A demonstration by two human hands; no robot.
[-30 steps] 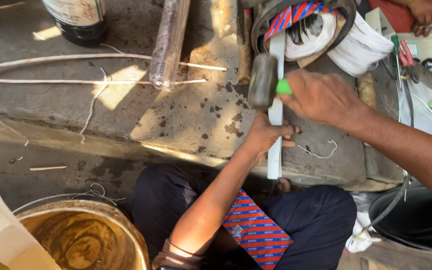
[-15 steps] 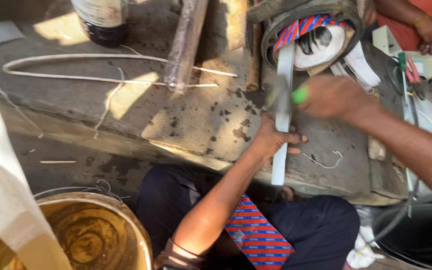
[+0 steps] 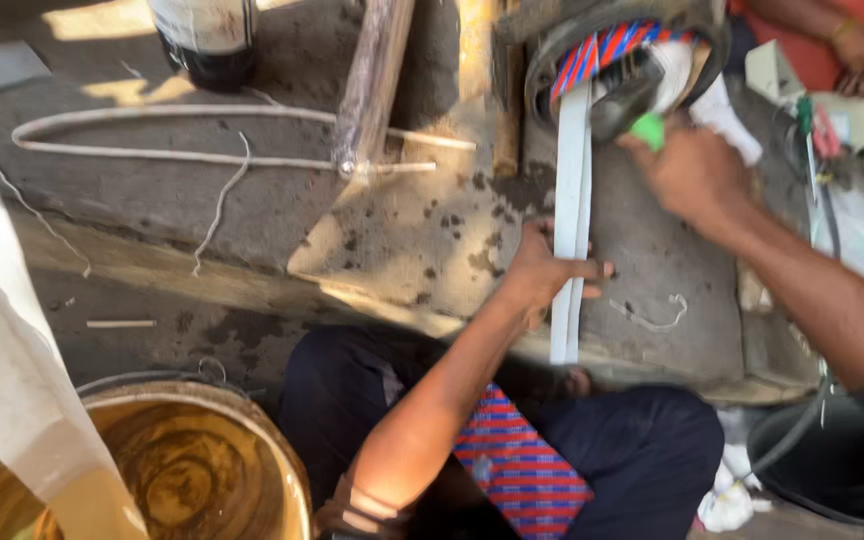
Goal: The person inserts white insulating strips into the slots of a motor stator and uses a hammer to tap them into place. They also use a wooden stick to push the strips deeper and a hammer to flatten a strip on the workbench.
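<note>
strip: flat white strip, runs approx straight from the ring-shaped frame down over the slab's near edge; landmark for the rest.
left hand: left hand on the strip's mid part, palm down; fingers wrapped across the strip w/ thumb on the left side, pressing it to the slab.
right hand: right hand right of the strip's upper end, fingers closed on a dark tool w/ green handle; tool head blurred, sits just right of the strip top, contact w/ strip can't tell.
slab: grey stained concrete slab under the strip, stretches left and right of it.
frame: dark ring frame at the strip's top end, red/blue striped cloth and white material inside.
wire: thin white bent rod well left of the strip, flat on the slab.
tube: clear plastic-wrapped bundle left of the strip, lying at a slant over the rod.
bottle: dark bottle far left of the strip, upper edge, top cut off.
bucket: bucket w/ brown liquid below-left of the strip, a pale strip of fabric dipping in it.
other person: another person's hand upper right of the strip, near pale boxes.
lap: dark trousers w/ red/blue striped cloth right below the strip's lower end.
</note>
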